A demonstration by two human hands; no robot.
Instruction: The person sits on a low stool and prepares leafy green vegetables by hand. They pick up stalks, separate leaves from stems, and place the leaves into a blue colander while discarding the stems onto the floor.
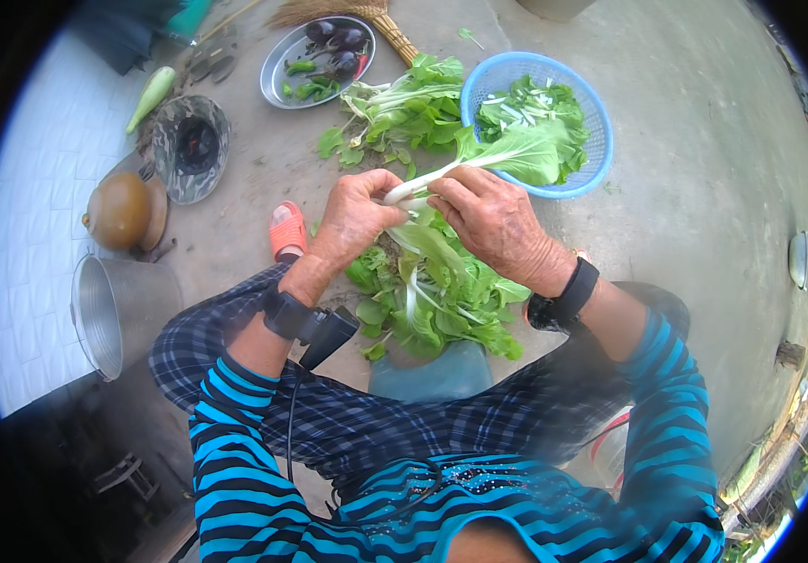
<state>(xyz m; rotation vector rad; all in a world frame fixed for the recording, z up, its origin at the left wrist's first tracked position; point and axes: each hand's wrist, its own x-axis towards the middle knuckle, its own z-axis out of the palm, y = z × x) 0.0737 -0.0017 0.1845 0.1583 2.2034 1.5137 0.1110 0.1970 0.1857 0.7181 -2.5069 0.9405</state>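
Note:
My left hand (360, 219) pinches the white stem base of a leafy green (446, 171) between thumb and fingers. Close beside it, my right hand (499, 222) grips the same stalk farther along, its fingertips partly hidden. The broad leaf points right, over the near rim of a blue plastic colander (608, 151). Inside the colander lie cut greens (534, 105) with pale stem pieces. Under my hands, a loose heap of leafy greens (439, 302) spreads on the floor between my legs. Another bunch of greens (411, 105) lies left of the colander.
A metal plate (279, 88) holds dark eggplants (344, 41) and green peppers (319, 88) beside a straw broom (393, 35). To the left are a metal bucket (119, 310), a brown pot (119, 211), a camouflage hat (214, 162) and a pale green gourd (152, 98).

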